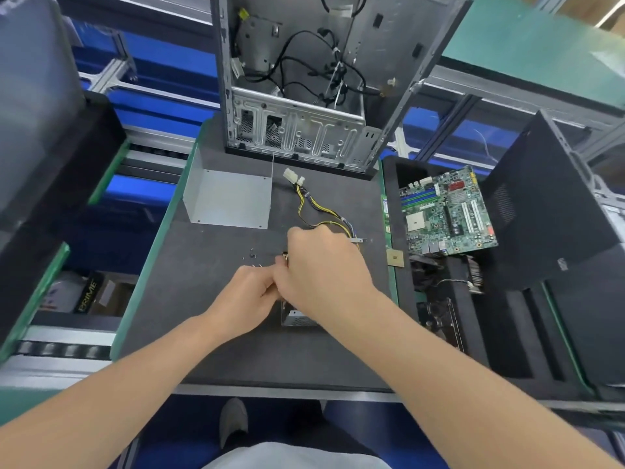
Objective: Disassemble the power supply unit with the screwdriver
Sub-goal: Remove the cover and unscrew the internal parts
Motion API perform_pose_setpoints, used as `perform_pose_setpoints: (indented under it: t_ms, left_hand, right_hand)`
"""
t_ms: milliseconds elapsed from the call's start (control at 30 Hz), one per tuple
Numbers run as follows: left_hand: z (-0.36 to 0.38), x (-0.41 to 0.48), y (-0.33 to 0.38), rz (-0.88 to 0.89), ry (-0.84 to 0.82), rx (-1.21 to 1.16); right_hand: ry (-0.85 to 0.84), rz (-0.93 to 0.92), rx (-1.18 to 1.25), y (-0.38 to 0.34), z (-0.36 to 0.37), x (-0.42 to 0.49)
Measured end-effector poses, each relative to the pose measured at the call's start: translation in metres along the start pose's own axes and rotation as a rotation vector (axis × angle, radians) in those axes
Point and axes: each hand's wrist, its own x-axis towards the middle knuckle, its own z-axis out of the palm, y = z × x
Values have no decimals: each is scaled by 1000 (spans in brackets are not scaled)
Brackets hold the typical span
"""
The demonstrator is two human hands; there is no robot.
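Two hands are crowding the power supply unit (297,320) on the desk (189,333), a grey cover (230,198) lying at eleven o'clock. Left hand (250,292) and right hand (321,265) are showing curled fingers; we cannot tell what they are grasping. We are advising bracing the unit and driving squarely.

One word reads clearly: "PRIME", in pale capitals running up the side of a black box (87,296) at lower left. Printing on the motherboard (446,211) at right, and a small label (562,264) on the black case (548,204) beside it, are too small to make out.
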Motion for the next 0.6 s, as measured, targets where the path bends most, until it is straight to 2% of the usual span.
perform_pose_setpoints:
  t_ms: [67,133,200,333,400,500,533,600]
  left_hand:
    - [0,-1,-5,-43,-3,-8]
    - [-3,0,-10,-109,-40,-38]
    - [-4,0,-14,-152,-85,-60]
    - [1,1,-18,-201,-139,-20]
    - [4,1,-17,-204,-150,-4]
    - [6,-1,-18,-154,-80,39]
    - [5,-2,-15,-142,-61,50]
    - [4,-2,-8,-103,-43,55]
  right_hand:
    - [-21,32,18,-1,2,6]
    - [-76,-53,26,4,-1,14]
    - [-169,-248,45,14,-8,20]
    - [-296,-784,-47,39,-24,31]
    - [-280,-900,-95,44,-26,35]
    - [-245,-871,-95,40,-26,30]
    - [-224,-806,-57,37,-25,25]
    - [-131,-547,62,30,-19,11]
